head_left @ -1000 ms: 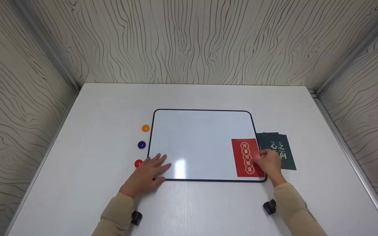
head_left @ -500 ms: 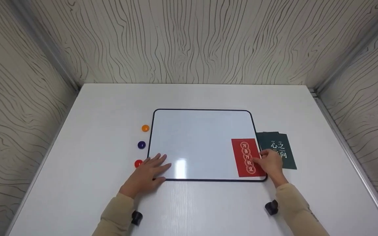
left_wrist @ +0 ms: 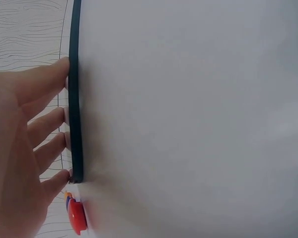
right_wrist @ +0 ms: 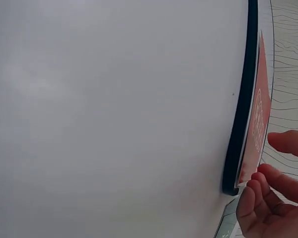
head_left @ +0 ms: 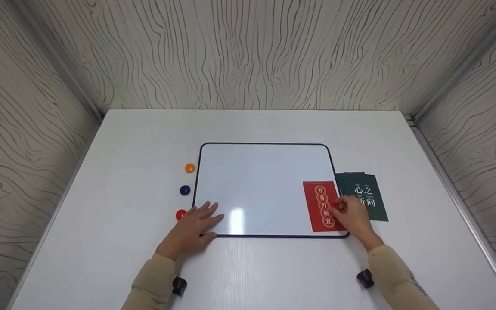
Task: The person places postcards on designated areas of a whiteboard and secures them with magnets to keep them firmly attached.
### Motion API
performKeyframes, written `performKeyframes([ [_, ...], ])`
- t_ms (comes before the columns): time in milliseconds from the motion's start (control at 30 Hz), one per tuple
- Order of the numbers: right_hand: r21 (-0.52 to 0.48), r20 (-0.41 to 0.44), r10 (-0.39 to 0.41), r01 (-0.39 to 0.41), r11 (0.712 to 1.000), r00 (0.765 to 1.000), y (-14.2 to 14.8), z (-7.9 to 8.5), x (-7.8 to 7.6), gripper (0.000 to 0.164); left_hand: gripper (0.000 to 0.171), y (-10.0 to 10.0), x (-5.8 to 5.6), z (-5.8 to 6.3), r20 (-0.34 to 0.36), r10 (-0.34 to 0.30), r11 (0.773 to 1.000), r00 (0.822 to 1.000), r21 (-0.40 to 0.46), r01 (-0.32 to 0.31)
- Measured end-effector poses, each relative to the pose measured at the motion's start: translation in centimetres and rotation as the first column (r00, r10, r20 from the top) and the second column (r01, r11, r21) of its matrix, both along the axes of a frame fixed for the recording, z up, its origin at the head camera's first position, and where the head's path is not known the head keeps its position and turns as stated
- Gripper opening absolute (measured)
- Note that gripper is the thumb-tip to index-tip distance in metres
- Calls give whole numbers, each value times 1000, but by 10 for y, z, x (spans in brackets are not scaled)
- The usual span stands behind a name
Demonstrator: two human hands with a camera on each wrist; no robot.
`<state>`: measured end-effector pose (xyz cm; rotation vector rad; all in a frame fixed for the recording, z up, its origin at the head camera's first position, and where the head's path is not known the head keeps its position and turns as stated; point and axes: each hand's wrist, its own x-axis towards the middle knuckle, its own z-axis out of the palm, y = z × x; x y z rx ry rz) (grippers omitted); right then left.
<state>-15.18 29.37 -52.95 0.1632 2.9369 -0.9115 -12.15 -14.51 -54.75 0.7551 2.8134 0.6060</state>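
A white, dark-framed whiteboard [head_left: 252, 181] lies flat on the table. My left hand [head_left: 190, 230] rests on its lower left corner with fingers spread; in the left wrist view its fingertips reach the dark frame [left_wrist: 75, 99]. A red card [head_left: 314, 209] with white Chinese characters lies on the board's lower right part. Just over the card's right edge is my right hand [head_left: 355, 217], its thumb and index finger apart and nothing between them. In the right wrist view, its other fingers are loosely bent beside the near end of the red card [right_wrist: 256, 119].
Dark green cards [head_left: 377, 211] with white characters lie in a stack right of the board, partly behind the right hand. Along the left side sit an orange magnet [head_left: 190, 168], a purple magnet [head_left: 184, 190] and a red magnet [head_left: 180, 214]. Patterned walls [head_left: 239, 56] enclose the table.
The red card slid slightly to the right, then stayed. My right thumb and index finger have parted from it, and the right forearm has shifted right. The left hand has stayed still.
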Motion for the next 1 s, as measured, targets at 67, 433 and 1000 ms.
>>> performKeyframes([
  [67,20,-16,36,-36,999,999,1,-1,1,28,50,0,0,0,-2,-2,1000,1000,-2,2],
  [433,239,-158,294,-253,938,943,8,-6,11,32,50,3,-1,5,-2,-11,999,1000,-31,11],
  [1000,356,-125,502,-434,828,855,15,-8,23,53,43,11,-2,13,-50,20,998,999,-50,-22],
])
